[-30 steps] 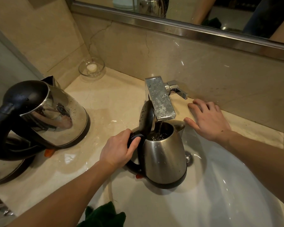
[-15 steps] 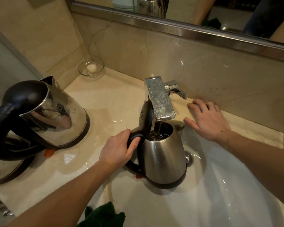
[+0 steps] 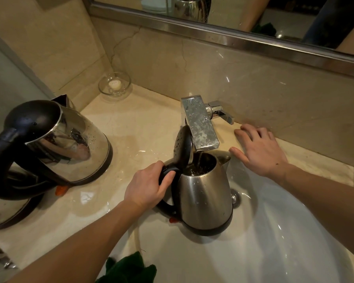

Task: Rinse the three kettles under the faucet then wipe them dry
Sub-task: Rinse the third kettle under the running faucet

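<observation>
**View from the head camera.** Your left hand (image 3: 147, 186) grips the black handle of the steel kettle (image 3: 204, 197), fingers curled round its top and thumb on the near side. The kettle is upright in the white sink basin (image 3: 284, 242), close to the basin's left rim. Its long axis is vertical, the handle faces left toward you and the spout points right and back.

Its lid (image 3: 182, 146) is raised on edge and lies against the left face of the faucet (image 3: 200, 125). A thin stream falls from the faucet into the open mouth. The faucet therefore bounds the kettle from above and behind.

The drain (image 3: 235, 198) sits just right of the kettle's base. Beyond it, bare porcelain widens to the right and toward you.

Your right hand (image 3: 259, 150) lies flat on the countertop (image 3: 135, 127) with fingers straight and spread, holding nothing. Its thumb is near the spout, and the faucet lever (image 3: 221, 114) is just behind its fingertips, by the wall.

On the left, a strip of wet countertop separates the kettle from 2 others:

1. The second kettle (image 3: 69, 144) has its lid down and its spout toward the back corner.
2. The third kettle (image 3: 6, 211) is cut by the frame edge.

A glass dish (image 3: 114, 85) occupies the back corner, and a green cloth (image 3: 131, 270) lies at the near rim.
</observation>
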### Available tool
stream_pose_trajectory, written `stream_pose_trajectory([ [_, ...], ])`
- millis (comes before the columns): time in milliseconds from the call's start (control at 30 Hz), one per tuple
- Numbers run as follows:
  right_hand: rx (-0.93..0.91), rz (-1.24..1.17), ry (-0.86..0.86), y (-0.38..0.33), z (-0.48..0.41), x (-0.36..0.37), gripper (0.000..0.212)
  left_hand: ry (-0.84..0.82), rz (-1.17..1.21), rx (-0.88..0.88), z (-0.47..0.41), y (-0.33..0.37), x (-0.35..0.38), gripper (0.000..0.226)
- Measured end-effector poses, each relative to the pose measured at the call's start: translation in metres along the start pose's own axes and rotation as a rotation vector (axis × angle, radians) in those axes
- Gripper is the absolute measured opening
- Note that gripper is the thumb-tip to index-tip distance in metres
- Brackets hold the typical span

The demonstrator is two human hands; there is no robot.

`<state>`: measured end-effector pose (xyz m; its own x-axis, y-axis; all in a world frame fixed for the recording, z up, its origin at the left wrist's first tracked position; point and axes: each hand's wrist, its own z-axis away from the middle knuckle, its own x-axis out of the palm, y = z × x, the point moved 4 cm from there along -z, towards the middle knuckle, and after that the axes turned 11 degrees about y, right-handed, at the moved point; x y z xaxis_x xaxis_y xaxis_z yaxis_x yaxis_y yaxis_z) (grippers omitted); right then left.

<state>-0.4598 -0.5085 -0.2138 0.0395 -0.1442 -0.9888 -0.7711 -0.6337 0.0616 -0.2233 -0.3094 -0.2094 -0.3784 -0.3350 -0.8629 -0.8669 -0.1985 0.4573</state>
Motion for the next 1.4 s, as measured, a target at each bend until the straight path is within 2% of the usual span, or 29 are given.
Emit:
stream_pose_trajectory([
  [633,-0.002,-0.003,0.013,-0.0004,0.0001,0.0001,0.065,-0.001,0.001,-0.01,0.0,0.0018,-0.0019,0.052],
  [1267,0.0,0.001,0.013,0.0,-0.0002,-0.0001,0.066,-0.005,0.001,-0.007,0.0002,0.0013,-0.0003,0.052],
  [1400,0.003,-0.004,0.014,0.0,-0.0002,0.0002,0.067,-0.001,-0.003,-0.014,-0.0003,0.0011,-0.0008,0.058],
])
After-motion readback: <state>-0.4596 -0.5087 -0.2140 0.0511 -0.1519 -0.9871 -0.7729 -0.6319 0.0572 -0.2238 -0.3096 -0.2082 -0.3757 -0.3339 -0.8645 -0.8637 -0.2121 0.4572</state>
